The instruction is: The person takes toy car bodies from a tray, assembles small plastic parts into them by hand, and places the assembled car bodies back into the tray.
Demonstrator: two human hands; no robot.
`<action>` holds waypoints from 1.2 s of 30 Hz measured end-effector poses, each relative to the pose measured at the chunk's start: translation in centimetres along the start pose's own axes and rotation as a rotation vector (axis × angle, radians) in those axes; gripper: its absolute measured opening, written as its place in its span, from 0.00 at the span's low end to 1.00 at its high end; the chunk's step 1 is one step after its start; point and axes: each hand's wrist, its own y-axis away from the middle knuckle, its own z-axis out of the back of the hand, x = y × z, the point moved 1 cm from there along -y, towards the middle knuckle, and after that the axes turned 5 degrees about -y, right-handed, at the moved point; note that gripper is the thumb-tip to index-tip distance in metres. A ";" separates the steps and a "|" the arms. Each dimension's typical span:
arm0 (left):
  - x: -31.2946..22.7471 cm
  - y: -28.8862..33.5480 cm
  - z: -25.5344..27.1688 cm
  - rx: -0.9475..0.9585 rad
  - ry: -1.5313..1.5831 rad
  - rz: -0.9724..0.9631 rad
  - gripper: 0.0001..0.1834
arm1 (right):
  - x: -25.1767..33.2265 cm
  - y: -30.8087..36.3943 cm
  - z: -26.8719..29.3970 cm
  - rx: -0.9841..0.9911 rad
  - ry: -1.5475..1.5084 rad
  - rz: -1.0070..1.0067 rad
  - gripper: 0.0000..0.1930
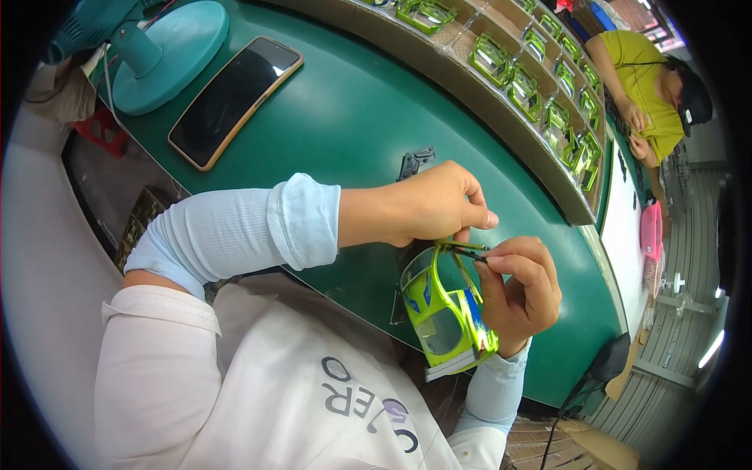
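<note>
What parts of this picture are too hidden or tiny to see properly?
- Head view: the small dark part at the top of the green toy car shell is too small to tell; the left hand and right hand pinch over it.
- Head view: the small dark piece on the green table is too small to identify.
- Head view: the fan is cut off by the top edge.

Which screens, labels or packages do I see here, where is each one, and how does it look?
Phone: flat on the green table, upper left, beside the teal fan base; long rectangle, dark screen, gold edge.
Cardboard tray: along the table's far edge; brown compartments holding green car shells.
No labels visible.
</note>
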 end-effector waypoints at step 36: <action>0.4 -0.4 -0.5 -0.043 -0.043 -0.146 0.13 | 0.2 -0.8 0.6 0.129 0.186 -0.131 0.09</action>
